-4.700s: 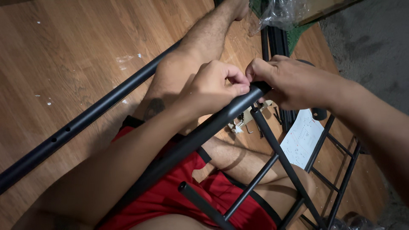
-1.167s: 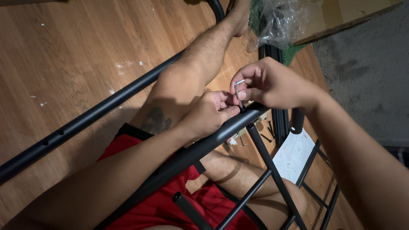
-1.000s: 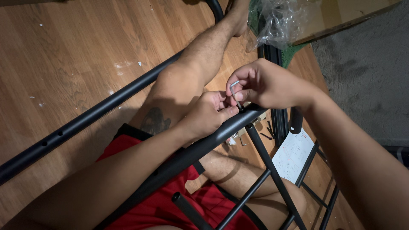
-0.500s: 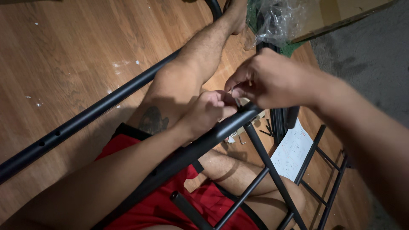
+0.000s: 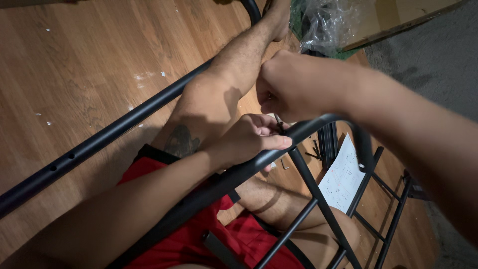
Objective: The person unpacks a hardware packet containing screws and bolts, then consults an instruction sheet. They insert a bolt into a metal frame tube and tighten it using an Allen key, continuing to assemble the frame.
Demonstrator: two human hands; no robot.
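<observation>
Left hand (image 5: 251, 139) clamped on the black tube (image 5: 209, 187), right hand (image 5: 294, 84) pinching a small hex key (image 5: 278, 121) — it could slip out and drop to the floor.

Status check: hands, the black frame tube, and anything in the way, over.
Left hand grips the black frame tube. Right hand pinches a small metal tool at the tube's bend. Instruction sheet on the floor, clear of both.

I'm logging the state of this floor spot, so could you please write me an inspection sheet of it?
Surface: wooden floor, small white flecks.
Job's things: black metal frame across the lap; second black tube on the floor.
Clutter: paper sheet, plastic wrap, cardboard box.
Grips: left hand wraps the frame; right hand pinches a small metal tool.
Cables: nothing seen.
Surroundings: grey floor to the right.
</observation>
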